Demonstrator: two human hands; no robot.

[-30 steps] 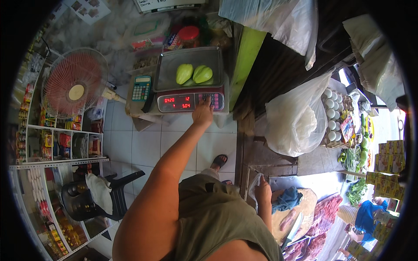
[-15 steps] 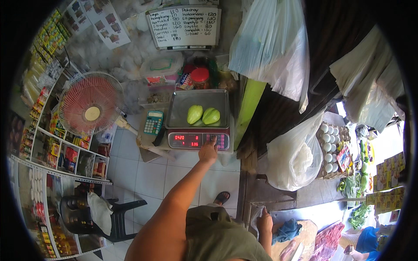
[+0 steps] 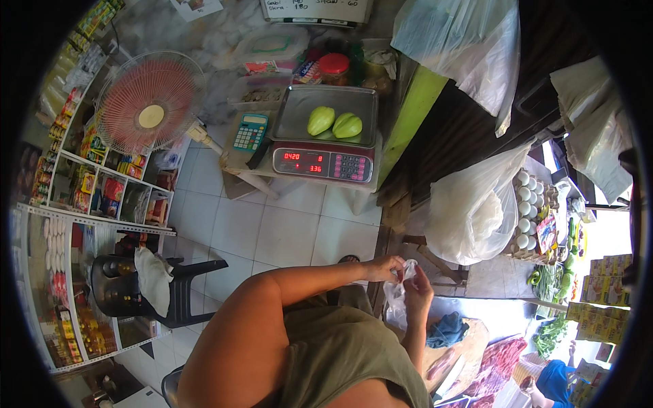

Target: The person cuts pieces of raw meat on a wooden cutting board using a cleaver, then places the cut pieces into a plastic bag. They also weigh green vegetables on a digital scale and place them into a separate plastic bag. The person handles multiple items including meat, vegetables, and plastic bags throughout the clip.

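Left hand (image 3: pixel 383 268) is no longer pressing the scale keypad (image 3: pixel 351 167) as in both earlier frames; now it is sitting low, over by right hand (image 3: pixel 418 289), just in front of the body. Left grip is drawing its fingers close together and touching the top edge of a clear plastic bag (image 3: pixel 396 302); can't tell whether film is being pinched between the tips. Right grip is closing on the same bag, fingers bent around its upper part, and is keeping hold of it as before. Bag is hanging down between and below the hands, now showing more of itself than half a second ago

Two green chayotes (image 3: pixel 321 121) are lying side by side on the scale's metal pan (image 3: pixel 292 102), not moving relative to it. Red display (image 3: pixel 303 162) is showing the same digits as half a second ago, different from a second ago. Scale is standing on a pale surface (image 3: pixel 238 165), teal calculator (image 3: pixel 251 132) lying at its left

View is tilting lower: whiteboard (image 3: pixel 316 9) is now showing only its bottom part. Fan (image 3: pixel 151 115) is standing left of the surface. Blue cloth (image 3: pixel 447 330) is resting on the chopping board (image 3: pixel 479 333), raw meat (image 3: pixel 502 364) lying right of it
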